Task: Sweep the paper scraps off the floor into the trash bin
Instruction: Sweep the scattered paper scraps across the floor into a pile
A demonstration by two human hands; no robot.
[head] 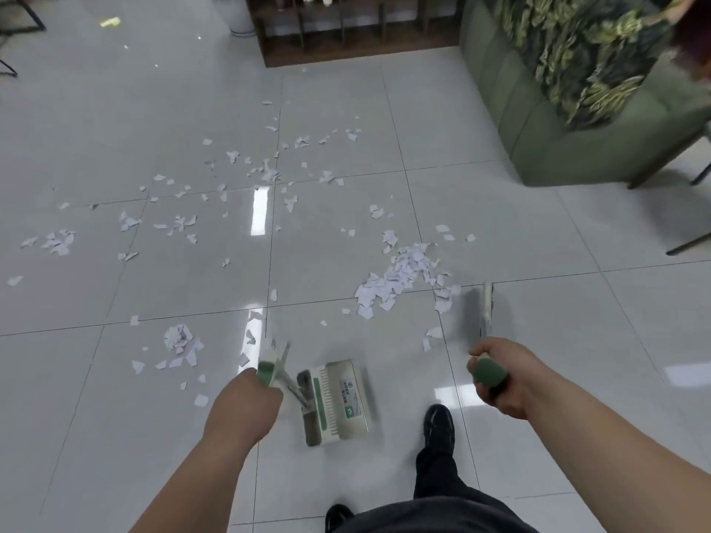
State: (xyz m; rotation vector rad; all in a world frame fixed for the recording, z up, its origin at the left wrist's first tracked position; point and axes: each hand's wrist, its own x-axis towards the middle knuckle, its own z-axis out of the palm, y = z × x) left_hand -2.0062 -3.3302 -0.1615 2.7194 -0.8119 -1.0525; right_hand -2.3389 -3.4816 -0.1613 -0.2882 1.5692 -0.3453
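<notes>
White paper scraps lie scattered over the grey tiled floor. The thickest pile of scraps (404, 277) sits right of centre; a smaller crumpled clump (179, 340) lies lower left, and loose bits spread across the middle and left. My right hand (500, 378) is shut on the green grip of a broom, whose blurred head (481, 309) rests on the floor just right of the big pile. My left hand (246, 402) grips the green handle of a white-and-green dustpan (334, 402), which sits on the floor in front of my feet. No trash bin is in view.
A green sofa (546, 121) with a leaf-patterned cushion stands at the upper right, a thin dark metal leg (688, 244) beyond it. A dark wooden shelf (354, 36) is at the top centre. My black shoe (438, 421) stands right of the dustpan.
</notes>
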